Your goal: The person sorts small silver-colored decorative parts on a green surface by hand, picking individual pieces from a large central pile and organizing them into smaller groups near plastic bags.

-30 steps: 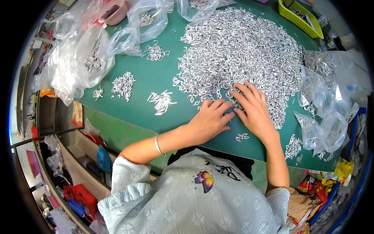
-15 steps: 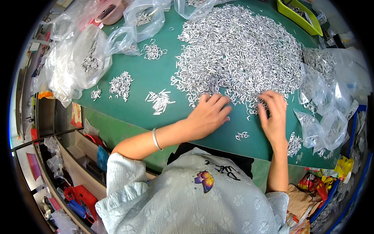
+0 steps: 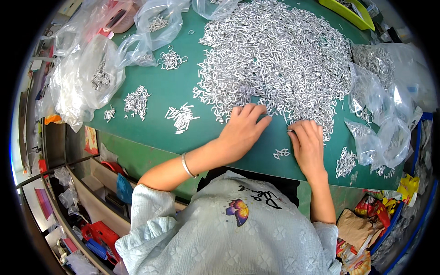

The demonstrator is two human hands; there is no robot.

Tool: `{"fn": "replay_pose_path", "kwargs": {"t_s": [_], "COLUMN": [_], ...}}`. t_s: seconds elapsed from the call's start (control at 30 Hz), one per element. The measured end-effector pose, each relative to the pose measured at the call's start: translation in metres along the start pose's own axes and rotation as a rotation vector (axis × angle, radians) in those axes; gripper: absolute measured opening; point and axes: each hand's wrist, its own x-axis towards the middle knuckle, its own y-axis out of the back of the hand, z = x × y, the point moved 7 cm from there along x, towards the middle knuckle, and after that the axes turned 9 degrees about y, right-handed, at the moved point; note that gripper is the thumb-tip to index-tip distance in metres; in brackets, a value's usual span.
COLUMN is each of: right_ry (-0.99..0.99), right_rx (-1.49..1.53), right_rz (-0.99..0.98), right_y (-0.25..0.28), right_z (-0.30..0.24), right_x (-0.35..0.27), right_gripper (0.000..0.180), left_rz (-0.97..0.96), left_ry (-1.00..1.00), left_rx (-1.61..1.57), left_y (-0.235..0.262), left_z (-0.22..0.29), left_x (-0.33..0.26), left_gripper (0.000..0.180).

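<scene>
A wide heap of small silver metal pieces (image 3: 275, 59), many of them curved or ring-like, covers much of the green table (image 3: 178, 87). At its near edge my left hand (image 3: 240, 130) bends its fingers over the pieces, thumb and forefinger drawn close; anything between them is too small to make out. My right hand (image 3: 306, 146) is closed at the heap's lower edge, its thumb and fingertips pinching what looks like one small silver piece (image 3: 289, 131). Between the hands and nearer me lies a little cluster of silver pieces (image 3: 281, 153).
On the left are a pile of straight silver rods (image 3: 182, 118), a pile of small curved pieces (image 3: 136, 101) and a pile of rings (image 3: 171, 60). Clear plastic bags (image 3: 101, 68) stand beyond. More bags (image 3: 389, 142) and a small pile (image 3: 345, 162) lie right; a yellow-green tray (image 3: 350, 11) sits far right.
My right hand has moved left and nearer to me, its fingers drawing together. My left hand stays by the heap's edge, its thumb shifted up toward the fingers. The whole view has shifted slightly.
</scene>
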Motion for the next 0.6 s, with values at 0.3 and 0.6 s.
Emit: {"fn": "replay_pose_path", "kwargs": {"t_s": [0.3,0.6], "right_ry": [-0.111,0.025], "right_rx": [-0.186,-0.206], "right_rz": [0.113,0.062], "right_y": [0.027,0.000], "right_z": [0.011,0.004], "right_x": [0.004,0.011], "right_gripper": [0.015,0.016], "left_rz": [0.025,-0.003], "left_ry": [0.027,0.032], "left_rx": [-0.036,-0.076], "left_y": [0.005,-0.002], "left_z": [-0.007,0.008], "left_x": [0.018,0.020], "left_gripper": [0.035,0.037]}}
